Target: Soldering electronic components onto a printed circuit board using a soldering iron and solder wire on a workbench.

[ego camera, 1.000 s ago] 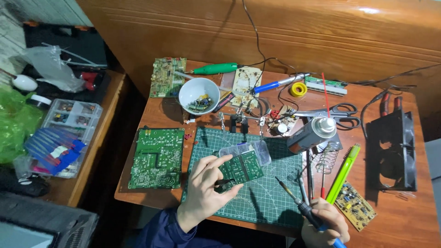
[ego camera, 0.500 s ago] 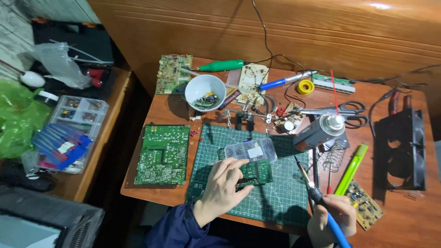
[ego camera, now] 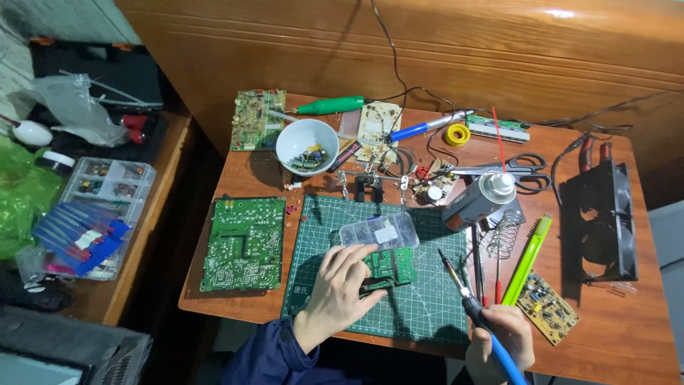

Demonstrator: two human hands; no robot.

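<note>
We find the widest free room on the cutting mat (ego camera: pixel 427 314), in the bare strip between the small circuit board (ego camera: pixel 390 265) under our left hand (ego camera: pixel 342 292) and the soldering iron (ego camera: pixel 463 296) in our right hand (ego camera: pixel 499 339). Behind the board, the clear parts box (ego camera: pixel 379 232) closes the path towards the clip stand (ego camera: pixel 374 182). To the right, the spray can (ego camera: pixel 476 201), the coil stand (ego camera: pixel 504 239) and the green pen-shaped tool (ego camera: pixel 527 258) form a barrier. To the left, the large green board (ego camera: pixel 244 244) lies just beside the mat. The rear of the table (ego camera: pixel 613 342) is crowded with the white bowl (ego camera: pixel 306 146), scissors (ego camera: pixel 524 170) and cables; the black fan (ego camera: pixel 598 221) blocks the right edge.
</note>
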